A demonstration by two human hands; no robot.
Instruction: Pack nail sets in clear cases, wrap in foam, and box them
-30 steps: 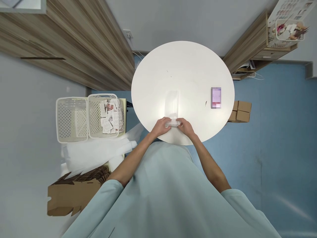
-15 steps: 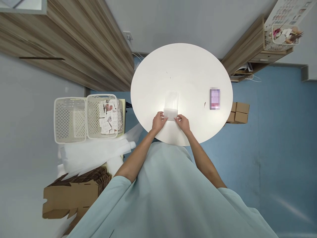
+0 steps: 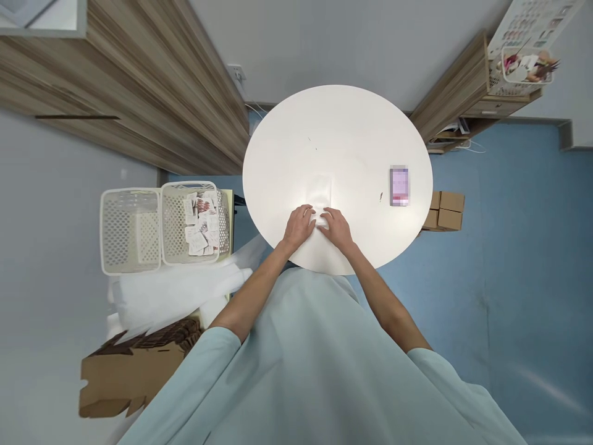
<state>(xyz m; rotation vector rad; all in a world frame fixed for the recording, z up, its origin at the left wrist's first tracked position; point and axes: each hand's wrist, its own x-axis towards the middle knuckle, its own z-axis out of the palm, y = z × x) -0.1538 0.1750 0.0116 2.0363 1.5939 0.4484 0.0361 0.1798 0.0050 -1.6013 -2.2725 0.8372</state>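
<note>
A thin, white, translucent wrapping sheet [image 3: 321, 186] lies on the white oval table, its flat part stretching away from me. My left hand [image 3: 299, 225] holds its near, folded end from the left, with bent fingers on top and the thumb at the near side. From the right, my right hand [image 3: 336, 228] grips the same folded end in a similar way. Only a small gap parts the fingertips of both hands. The fold is mostly covered by my fingers, and I cannot tell what lies inside it.
On the oval table [image 3: 338, 117], a blurred-out phone-like thing [image 3: 399, 186] lies right. At left stand a white basket [image 3: 130, 232] and another basket [image 3: 173, 225] with printed cards. White sheets [image 3: 171, 287] and flattened brown cardboard [image 3: 132, 374] lie nearer. Brown boxes [image 3: 450, 210] sit beyond the table's right edge.
Both hands have moved inward and over the sheet's folded near end, from pinching its side corners. The fold, visible before, is now mostly hidden under the fingers. The view has shifted slightly.
</note>
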